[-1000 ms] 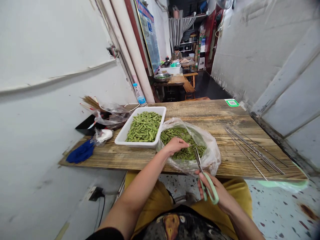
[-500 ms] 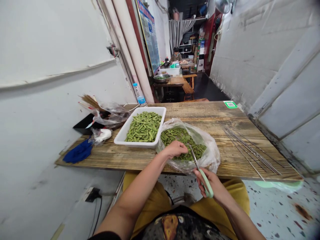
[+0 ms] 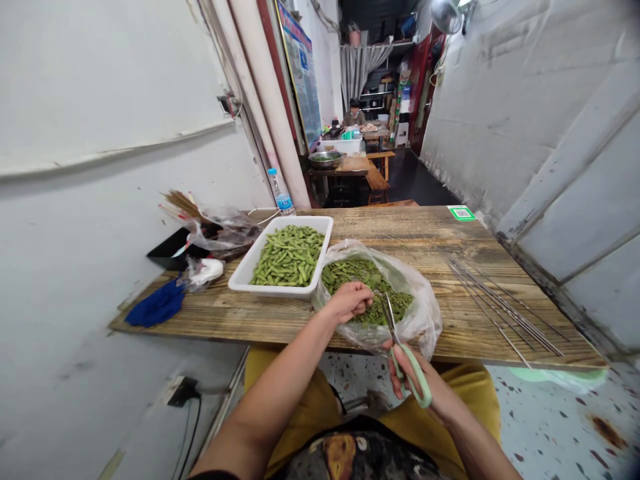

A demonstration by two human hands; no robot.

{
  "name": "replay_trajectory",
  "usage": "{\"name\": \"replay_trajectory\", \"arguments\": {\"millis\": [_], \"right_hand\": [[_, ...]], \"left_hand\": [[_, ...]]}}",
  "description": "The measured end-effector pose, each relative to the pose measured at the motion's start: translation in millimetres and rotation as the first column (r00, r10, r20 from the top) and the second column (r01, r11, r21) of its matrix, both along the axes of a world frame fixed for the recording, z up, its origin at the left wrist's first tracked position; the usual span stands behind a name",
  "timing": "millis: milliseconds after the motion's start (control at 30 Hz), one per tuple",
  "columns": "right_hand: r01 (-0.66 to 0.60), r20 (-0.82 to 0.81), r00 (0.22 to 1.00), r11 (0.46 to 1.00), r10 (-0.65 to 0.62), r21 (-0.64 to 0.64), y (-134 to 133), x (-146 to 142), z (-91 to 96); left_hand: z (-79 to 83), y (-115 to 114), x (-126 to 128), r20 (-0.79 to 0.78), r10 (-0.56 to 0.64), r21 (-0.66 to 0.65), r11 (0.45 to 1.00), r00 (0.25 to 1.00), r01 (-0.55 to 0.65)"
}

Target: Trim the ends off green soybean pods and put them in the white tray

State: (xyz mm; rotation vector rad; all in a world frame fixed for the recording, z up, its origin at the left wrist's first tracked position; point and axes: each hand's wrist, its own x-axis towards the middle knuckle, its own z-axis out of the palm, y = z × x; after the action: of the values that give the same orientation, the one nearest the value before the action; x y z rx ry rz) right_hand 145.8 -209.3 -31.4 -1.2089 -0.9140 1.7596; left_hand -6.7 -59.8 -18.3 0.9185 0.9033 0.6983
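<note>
My left hand (image 3: pixel 351 300) reaches into a clear plastic bag (image 3: pixel 423 308) of green pods and pinches a green pod (image 3: pixel 374 298) between its fingers. My right hand (image 3: pixel 419 380) grips green-handled scissors (image 3: pixel 400 347) at the table's near edge, their blades pointing up into the bag beside that pod. A white tray (image 3: pixel 244 272) heaped with green pods stands just left of the bag on the wooden table (image 3: pixel 450 233).
Several metal skewers (image 3: pixel 500 303) lie on the table's right side. A blue cloth (image 3: pixel 159 305), a black box (image 3: pixel 173 250) with a bag of bamboo sticks and a water bottle (image 3: pixel 280 192) sit at the left. A person sits at a far table (image 3: pixel 355 113).
My left hand has closed on a pod and lifted slightly. The scissors came up toward the bag, closed, then opened a little at the pod.
</note>
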Motion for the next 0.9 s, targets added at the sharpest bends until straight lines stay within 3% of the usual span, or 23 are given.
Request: {"name": "replay_trajectory", "arguments": {"millis": [167,433,500,567,633,667,733,767,800,833,867,900], "right_hand": [[0.001,-0.001,1.0,1.0,-0.001,0.004,3,-4,1.2],[0.044,-0.013,0.999,0.998,-0.045,-0.038,7,-6,-4.4],[0.05,-0.014,0.999,0.998,-0.05,-0.03,6,-4,-7.7],[0.051,-0.022,0.998,0.999,-0.052,-0.016,4,-1,-10.3],[0.045,-0.027,0.999,0.999,-0.046,-0.028,0,2,-10.3],[0.041,-0.033,0.999,0.998,-0.043,-0.046,-2,4,-9.2],[0.035,-0.051,0.998,0.996,-0.039,-0.08,-6,6,-5.2],[0.025,-0.063,0.998,0.996,-0.031,-0.09,-8,7,-2.9],[0.018,-0.069,0.997,0.996,-0.024,-0.091,-9,7,-0.9],[0.01,-0.071,0.997,0.996,-0.017,-0.09,-10,8,0.6],[0.004,-0.07,0.997,0.996,-0.01,-0.088,-11,8,1.5],[0.003,-0.067,0.998,0.996,-0.009,-0.086,-11,8,1.6]], "left_hand": [[0.0,-7,2,0.057,-0.018,0.001,1.0,0.998,0.018],[1.5,-16,6,0.007,-0.026,0.012,1.0,1.0,0.026],[9.5,-15,0,-0.041,0.06,0.081,0.995,0.997,-0.057],[24.1,-10,-17,-0.114,0.254,0.24,0.945,0.96,-0.222],[43.9,1,-44,-0.199,0.518,0.489,0.788,0.832,-0.374],[54.6,8,-60,-0.228,0.661,0.635,0.657,0.715,-0.406],[74.9,25,-93,-0.222,0.874,0.865,0.381,0.431,-0.326],[83.5,34,-109,-0.195,0.936,0.926,0.275,0.293,-0.26],[90.6,43,-122,-0.189,0.963,0.958,0.223,0.19,-0.182],[96.0,52,-134,-0.21,0.969,0.971,0.223,0.13,-0.088],[99.7,60,-143,-0.277,0.955,0.961,0.276,0.109,0.018],[101.8,66,-149,-0.382,0.918,0.921,0.368,0.107,0.126]]}}
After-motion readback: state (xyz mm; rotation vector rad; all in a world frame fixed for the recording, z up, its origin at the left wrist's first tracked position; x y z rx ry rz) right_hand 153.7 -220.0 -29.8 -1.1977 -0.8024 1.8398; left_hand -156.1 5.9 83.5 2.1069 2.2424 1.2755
